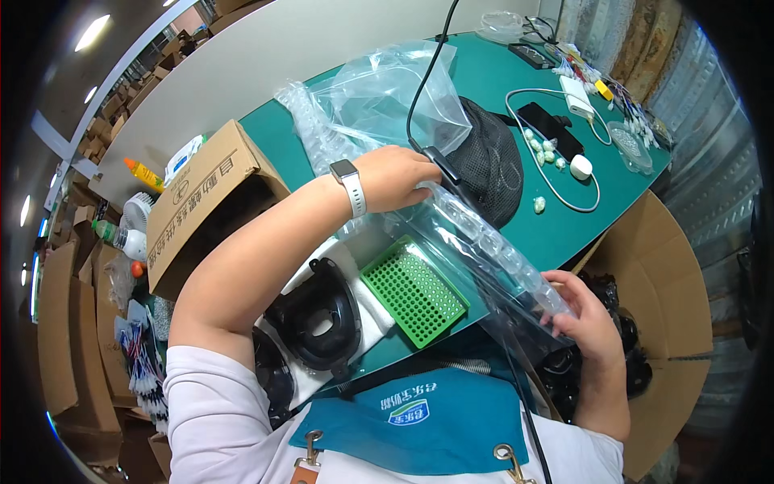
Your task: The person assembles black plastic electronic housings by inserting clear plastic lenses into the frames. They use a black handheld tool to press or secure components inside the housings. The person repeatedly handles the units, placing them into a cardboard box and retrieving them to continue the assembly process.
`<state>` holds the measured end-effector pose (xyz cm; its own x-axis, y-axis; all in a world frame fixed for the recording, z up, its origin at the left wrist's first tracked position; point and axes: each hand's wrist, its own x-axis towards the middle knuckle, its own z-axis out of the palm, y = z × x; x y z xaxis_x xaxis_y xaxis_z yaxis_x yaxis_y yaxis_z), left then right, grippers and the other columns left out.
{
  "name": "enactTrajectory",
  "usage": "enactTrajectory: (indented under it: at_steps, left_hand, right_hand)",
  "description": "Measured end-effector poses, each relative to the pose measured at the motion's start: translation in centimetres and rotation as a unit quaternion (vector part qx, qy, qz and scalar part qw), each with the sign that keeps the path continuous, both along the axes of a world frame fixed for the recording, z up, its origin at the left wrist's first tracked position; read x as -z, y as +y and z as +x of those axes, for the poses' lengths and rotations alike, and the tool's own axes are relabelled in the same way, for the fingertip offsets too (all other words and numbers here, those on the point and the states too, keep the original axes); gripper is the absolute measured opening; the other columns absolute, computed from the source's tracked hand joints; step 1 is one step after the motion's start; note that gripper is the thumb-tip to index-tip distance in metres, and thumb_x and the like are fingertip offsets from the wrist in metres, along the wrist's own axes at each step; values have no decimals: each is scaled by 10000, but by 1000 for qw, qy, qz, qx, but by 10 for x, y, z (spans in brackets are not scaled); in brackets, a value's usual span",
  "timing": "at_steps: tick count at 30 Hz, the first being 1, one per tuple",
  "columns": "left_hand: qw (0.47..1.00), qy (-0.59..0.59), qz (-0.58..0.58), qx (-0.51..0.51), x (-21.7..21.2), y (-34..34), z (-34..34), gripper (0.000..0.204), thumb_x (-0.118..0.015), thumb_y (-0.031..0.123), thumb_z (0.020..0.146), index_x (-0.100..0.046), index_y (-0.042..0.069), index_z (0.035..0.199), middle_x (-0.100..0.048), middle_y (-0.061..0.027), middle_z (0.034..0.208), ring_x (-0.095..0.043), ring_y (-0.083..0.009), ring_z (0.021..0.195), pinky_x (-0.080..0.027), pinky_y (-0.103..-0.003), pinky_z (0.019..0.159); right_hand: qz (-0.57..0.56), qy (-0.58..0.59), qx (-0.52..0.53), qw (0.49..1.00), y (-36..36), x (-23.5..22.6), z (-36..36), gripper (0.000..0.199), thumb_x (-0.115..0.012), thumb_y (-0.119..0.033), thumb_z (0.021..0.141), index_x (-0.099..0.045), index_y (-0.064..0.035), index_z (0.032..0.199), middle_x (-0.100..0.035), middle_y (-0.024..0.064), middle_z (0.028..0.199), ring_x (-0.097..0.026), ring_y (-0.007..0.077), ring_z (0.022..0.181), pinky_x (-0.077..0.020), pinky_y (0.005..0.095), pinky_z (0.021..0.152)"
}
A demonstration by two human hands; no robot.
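Note:
A length of clear plastic sheeting with a bulging, bubble-like edge stretches slantwise between my two hands, over the table's front edge. My left hand, with a smartwatch on its wrist, is closed on the upper end. Beside its fingertips hangs a black cable with a thicker black part. My right hand pinches the lower right end between thumb and fingers. Below the sheeting lies a green perforated tray. Left of it, a black moulded plastic part rests on white foam.
An open cardboard box stands at left, a larger one with black bagged things at right. Further back are more clear plastic, a black mesh cap, a phone, small white pieces and a white cable on the green table.

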<state>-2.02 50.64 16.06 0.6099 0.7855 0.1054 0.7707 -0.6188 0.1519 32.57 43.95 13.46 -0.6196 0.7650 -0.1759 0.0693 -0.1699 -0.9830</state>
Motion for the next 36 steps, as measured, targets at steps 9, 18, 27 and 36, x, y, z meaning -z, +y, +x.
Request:
enactTrajectory:
  at_steps: [9, 18, 27, 36]
  left_hand:
    - [991, -71, 103, 54, 9, -15, 24, 411, -718, 119, 625, -526, 75, 986, -480, -119, 1047, -494, -297, 973, -435, -368, 823]
    - [990, 66, 66, 108, 8, -38, 33, 225, -607, 94, 670, -530, 68, 881, -515, -72, 946, -511, -245, 937, -427, -359, 795]
    - [992, -7, -123, -16, 11, -67, 16, 216, -584, 162, 798, -540, 27, 961, -555, -116, 987, -529, -306, 930, -433, -374, 812]
    - [982, 75, 59, -164, 6, -31, 0, 190, -598, 182, 783, -512, 70, 911, -536, -104, 899, -564, -321, 730, -460, -419, 649]
  right_hand:
    - [-99, -27, 39, 994, 10, 4, 31, 323, -465, -126, 877, -500, 45, 1149, -620, 125, 798, -614, 167, 629, -501, 244, 564]
    - [-157, 22, 49, 986, 8, 7, 20, 348, -462, -145, 875, -476, 52, 1161, -619, 163, 785, -630, 205, 605, -513, 258, 499]
    - [-206, 86, 87, 971, 0, 16, 25, 359, -423, -116, 884, -447, 51, 1202, -619, 215, 876, -655, 267, 694, -539, 274, 516]
    - [-144, 77, 153, 975, -15, 6, 25, 454, -506, -74, 762, -434, 9, 1203, -585, 186, 1021, -652, 240, 738, -544, 254, 558]
